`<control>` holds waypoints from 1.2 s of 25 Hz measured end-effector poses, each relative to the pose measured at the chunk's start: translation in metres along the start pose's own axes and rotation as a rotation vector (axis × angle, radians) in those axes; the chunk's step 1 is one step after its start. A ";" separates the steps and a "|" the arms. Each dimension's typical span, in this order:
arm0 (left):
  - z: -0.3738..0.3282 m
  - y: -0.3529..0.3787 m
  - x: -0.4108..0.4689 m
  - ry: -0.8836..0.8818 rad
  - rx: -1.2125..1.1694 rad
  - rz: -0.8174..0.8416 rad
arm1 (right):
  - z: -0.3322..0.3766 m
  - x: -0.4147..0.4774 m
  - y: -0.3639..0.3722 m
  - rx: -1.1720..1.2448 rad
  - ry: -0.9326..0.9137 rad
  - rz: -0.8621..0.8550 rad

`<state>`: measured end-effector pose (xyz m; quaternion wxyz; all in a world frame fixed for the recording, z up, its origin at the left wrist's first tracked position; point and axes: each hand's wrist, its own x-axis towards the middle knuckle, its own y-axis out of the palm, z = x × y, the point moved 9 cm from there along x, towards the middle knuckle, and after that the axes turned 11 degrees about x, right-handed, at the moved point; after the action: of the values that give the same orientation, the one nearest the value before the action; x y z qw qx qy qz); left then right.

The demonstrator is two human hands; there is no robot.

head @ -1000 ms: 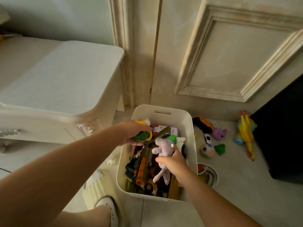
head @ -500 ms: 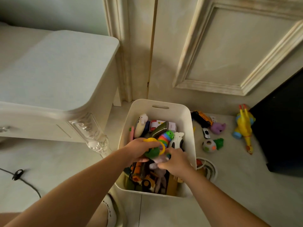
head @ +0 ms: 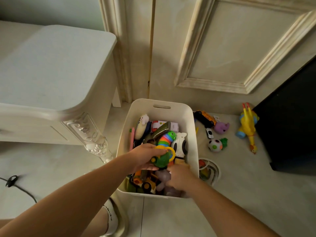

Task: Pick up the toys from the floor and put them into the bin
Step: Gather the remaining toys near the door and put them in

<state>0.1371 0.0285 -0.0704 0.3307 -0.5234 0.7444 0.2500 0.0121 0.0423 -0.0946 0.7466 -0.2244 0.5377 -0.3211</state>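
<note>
A white bin [head: 194, 151] stands on the floor by the door, filled with several toys. Over its middle, my left hand [head: 145, 158] grips a green and yellow toy [head: 163, 158]. My right hand [head: 181, 177] is low inside the bin's near right corner, its fingers around a grey plush toy [head: 163, 178] that rests on the other toys. On the floor right of the bin lie a yellow rubber chicken [head: 247, 127], a purple plush [head: 221, 127], a spotted ball [head: 215, 145], a small white car [head: 209, 133] and a dark yellow toy vehicle [head: 204, 118].
A white carved table [head: 51, 86] stands to the left, its leg close to the bin. A dark cabinet [head: 294, 120] blocks the right side. A round ring toy [head: 209, 170] lies against the bin's right wall. A black cable [head: 18, 187] crosses the floor at left.
My right hand has gone down with the grey plush from above the bin into its near corner. My left hand with the green toy has moved from the bin's left rim to over its middle.
</note>
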 end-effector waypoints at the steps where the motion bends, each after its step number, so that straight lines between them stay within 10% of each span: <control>1: 0.001 0.002 0.001 0.011 0.005 -0.011 | 0.002 0.000 -0.019 0.123 0.040 -0.022; 6: -0.012 -0.001 0.012 0.153 0.270 -0.198 | 0.011 -0.006 -0.071 1.096 0.081 0.065; 12: -0.020 -0.026 0.004 0.293 1.077 -0.612 | -0.005 0.007 -0.023 0.961 0.018 -0.147; 16: 0.048 -0.044 0.019 -0.095 0.736 -0.422 | -0.001 0.010 -0.014 0.534 -0.044 -0.225; 23: 0.025 -0.052 0.002 0.207 0.835 -0.698 | -0.001 0.019 -0.018 0.373 0.006 -0.312; 30: 0.035 -0.046 0.021 0.079 1.157 -0.704 | 0.003 0.026 -0.018 0.363 -0.063 -0.334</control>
<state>0.1841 0.0260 -0.1105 0.5918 -0.4821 0.5552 -0.3303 0.0159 0.0114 -0.0985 0.7278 -0.1822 0.4031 -0.5241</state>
